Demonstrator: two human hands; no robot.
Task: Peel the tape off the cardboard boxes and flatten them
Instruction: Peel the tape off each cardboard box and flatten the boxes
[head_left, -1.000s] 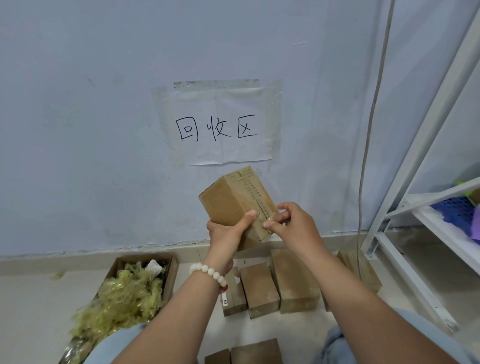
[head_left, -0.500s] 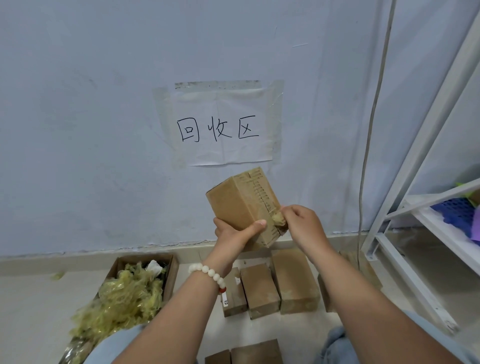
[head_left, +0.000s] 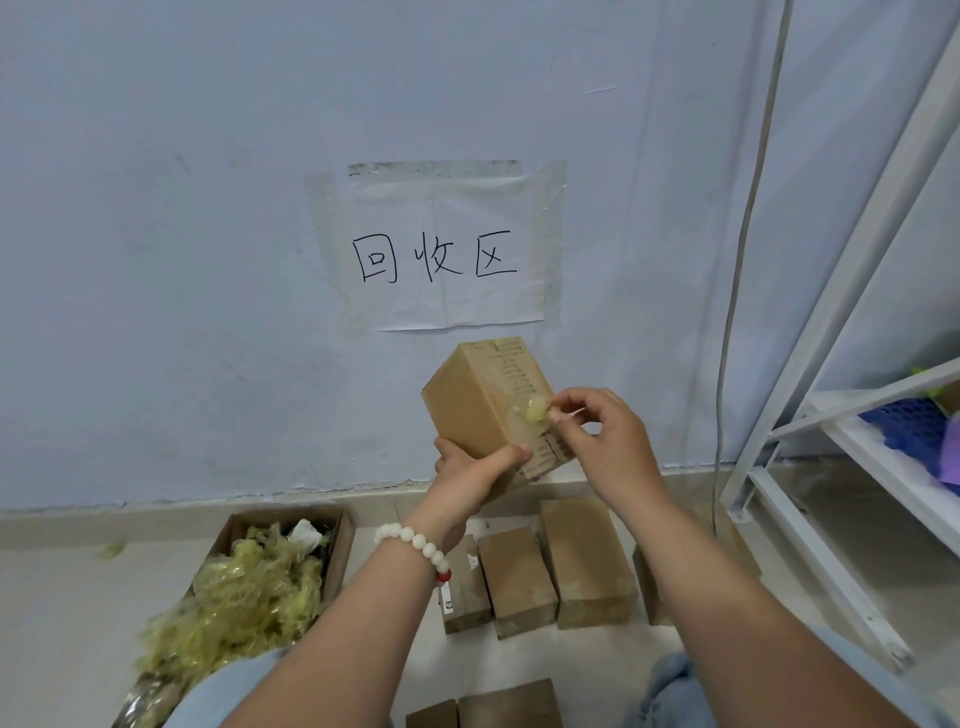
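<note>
Box in work: a brown cardboard box (head_left: 483, 405) is held up in front of the wall, tilted with its top leaning left, above the boxes on the floor.
Left grip: the left hand (head_left: 470, 475) holds the box's lower end from below, with the thumb laid across the near face and the fingers curled behind.
Right grip: the right hand (head_left: 605, 441) pinches a crumpled wad of yellowish tape (head_left: 535, 411) between thumb and forefinger; the other fingers are loosely curled.
Tape: the wad touches the box about halfway up, at the edge of the printed side.
Wrist: a white bead bracelet (head_left: 415, 543) sits on the left wrist.
Floor row: closed boxes (head_left: 584, 561) stand side by side on the pale floor below the hands; the right forearm partly hides one.
Near edge: two more boxes (head_left: 498, 704) show at the bottom of the view.
Scrap carton: an open carton (head_left: 340, 540) at the left is heaped with tape scraps (head_left: 244, 597), which spill over its near end.
Wall: a paper sign (head_left: 447, 249) with handwritten characters is taped on.
Right side: a white metal shelf (head_left: 810, 364) carries a blue basket (head_left: 906, 431); a cable (head_left: 748, 234) hangs down the wall beside it.
</note>
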